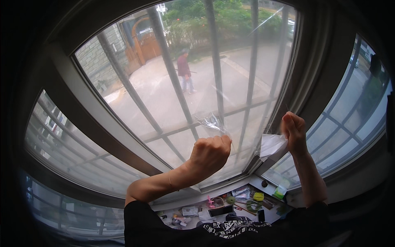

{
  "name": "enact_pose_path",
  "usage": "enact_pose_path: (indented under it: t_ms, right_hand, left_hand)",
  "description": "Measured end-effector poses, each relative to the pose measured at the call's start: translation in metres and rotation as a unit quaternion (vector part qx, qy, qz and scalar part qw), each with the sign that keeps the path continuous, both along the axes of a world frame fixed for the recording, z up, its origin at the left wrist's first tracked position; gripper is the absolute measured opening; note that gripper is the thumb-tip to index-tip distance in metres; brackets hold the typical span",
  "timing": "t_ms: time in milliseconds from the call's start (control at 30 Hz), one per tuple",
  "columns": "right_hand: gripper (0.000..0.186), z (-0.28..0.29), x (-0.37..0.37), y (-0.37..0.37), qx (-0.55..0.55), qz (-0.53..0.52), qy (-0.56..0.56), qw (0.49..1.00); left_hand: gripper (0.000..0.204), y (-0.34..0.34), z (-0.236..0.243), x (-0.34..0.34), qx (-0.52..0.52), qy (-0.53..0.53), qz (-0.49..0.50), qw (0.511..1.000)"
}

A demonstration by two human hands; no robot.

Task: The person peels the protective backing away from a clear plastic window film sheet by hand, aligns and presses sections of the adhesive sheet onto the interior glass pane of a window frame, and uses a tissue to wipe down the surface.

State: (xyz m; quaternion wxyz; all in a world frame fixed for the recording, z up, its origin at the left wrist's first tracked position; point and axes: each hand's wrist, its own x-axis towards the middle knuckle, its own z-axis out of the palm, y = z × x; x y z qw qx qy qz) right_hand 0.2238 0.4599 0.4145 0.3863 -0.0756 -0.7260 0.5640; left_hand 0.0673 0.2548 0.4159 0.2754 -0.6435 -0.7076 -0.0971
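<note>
My left hand (211, 155) is raised before the middle of the window, its fingers pinched on crumpled clear plastic film (212, 122). The film catches the light just above my knuckles. It looks very thin, and where its edges run is hard to see. Close to the window's right frame, my right hand (294, 127) is closed with a folded white tissue or cloth (273, 146) hanging beside its fingers. Whether my right hand also grips film cannot be made out. Behind both hands is the large window pane (238, 82), with bright streaks across it.
Grey bars (213, 53) stand outside the glass. Side windows (349, 107) flank the middle one. Below, the sill (242, 212) bears small items, including a pink-handled basket (212, 201), a yellow item (258, 196) and a dark phone-like slab (221, 211). Outside, a person (184, 71) is on the pavement.
</note>
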Motion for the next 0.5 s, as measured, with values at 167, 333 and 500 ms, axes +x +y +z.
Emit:
enact_pose_path:
  t_ms: [167, 333, 500]
  right_hand:
    - [0.046, 0.008, 0.009, 0.05, 0.098, 0.021, -0.032, 0.994]
    - [0.045, -0.015, 0.0, 0.063, 0.135, 0.021, 0.019, 0.99]
    - [0.046, -0.047, -0.001, 0.034, 0.053, -0.019, 0.029, 0.998]
  left_hand:
    - [0.028, 0.031, -0.009, 0.006, -0.006, 0.0, -0.045, 0.999]
    - [0.03, 0.032, -0.015, -0.013, -0.049, 0.029, -0.138, 0.989]
    - [0.029, 0.018, -0.01, -0.036, -0.109, 0.021, -0.218, 0.97]
